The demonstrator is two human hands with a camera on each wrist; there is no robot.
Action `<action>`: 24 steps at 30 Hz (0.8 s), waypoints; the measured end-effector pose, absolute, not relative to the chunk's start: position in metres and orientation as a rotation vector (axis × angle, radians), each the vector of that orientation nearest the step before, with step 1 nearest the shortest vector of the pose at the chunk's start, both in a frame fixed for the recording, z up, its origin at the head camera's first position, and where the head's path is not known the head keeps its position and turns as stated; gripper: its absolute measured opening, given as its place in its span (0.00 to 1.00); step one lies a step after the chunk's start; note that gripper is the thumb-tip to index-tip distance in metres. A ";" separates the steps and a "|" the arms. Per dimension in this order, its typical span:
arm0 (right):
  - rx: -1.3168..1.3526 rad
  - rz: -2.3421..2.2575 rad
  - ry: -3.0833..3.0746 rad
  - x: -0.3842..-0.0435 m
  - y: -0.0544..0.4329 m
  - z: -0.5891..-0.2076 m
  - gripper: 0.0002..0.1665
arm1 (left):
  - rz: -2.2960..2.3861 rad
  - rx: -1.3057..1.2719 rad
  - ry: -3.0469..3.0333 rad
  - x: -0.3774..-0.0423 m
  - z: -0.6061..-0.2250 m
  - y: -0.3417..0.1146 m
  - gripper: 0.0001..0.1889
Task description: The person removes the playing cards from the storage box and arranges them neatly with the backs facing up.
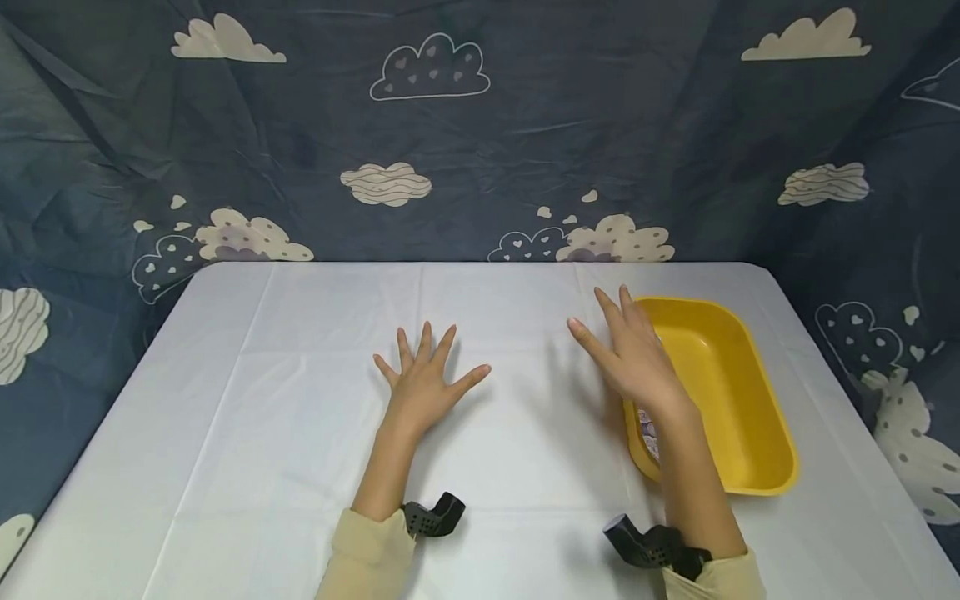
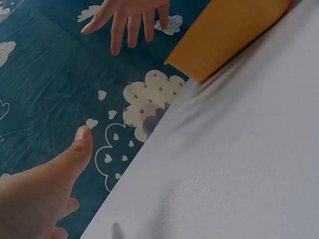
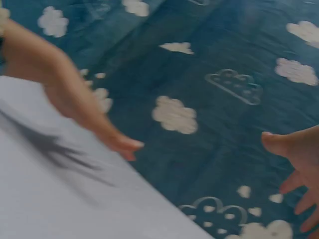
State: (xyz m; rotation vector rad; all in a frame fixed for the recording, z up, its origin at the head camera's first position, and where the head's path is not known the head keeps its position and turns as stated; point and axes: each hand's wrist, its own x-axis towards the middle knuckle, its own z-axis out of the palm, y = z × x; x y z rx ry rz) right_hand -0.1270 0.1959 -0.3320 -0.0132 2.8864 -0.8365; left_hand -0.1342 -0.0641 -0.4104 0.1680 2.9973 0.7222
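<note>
My left hand (image 1: 422,394) hovers over the middle of the white table with its fingers spread, holding nothing. To its right, my right hand (image 1: 637,354) is raised above the left rim of a yellow tub (image 1: 731,392), fingers spread and also holding nothing. Behind the right wrist, a small patterned purple-and-white thing (image 1: 648,433) shows inside the tub's left side; the arm hides much of it, and its kind cannot be told. In the left wrist view, the right hand (image 2: 137,20) appears beyond the left thumb, near the tub's side (image 2: 224,35).
A white cloth covers the table (image 1: 262,467). Behind it hangs a dark blue curtain (image 1: 465,133) with cloud prints. Black wrist cameras are strapped to both forearms, the left one (image 1: 435,515) and the right one (image 1: 652,546).
</note>
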 end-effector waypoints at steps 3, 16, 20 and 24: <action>0.020 -0.910 2.815 -0.126 0.214 -0.327 0.49 | 0.734 0.179 2.982 -0.134 -0.410 -0.064 0.46; 0.142 -0.917 2.751 -0.119 0.264 -0.315 0.48 | 0.744 0.195 2.927 -0.134 -0.409 -0.063 0.45; 0.172 -0.899 2.737 -0.115 0.270 -0.316 0.48 | 0.740 0.197 2.904 -0.134 -0.409 -0.061 0.45; 0.205 -0.889 2.706 -0.109 0.279 -0.318 0.49 | 0.738 0.195 2.898 -0.133 -0.408 -0.062 0.45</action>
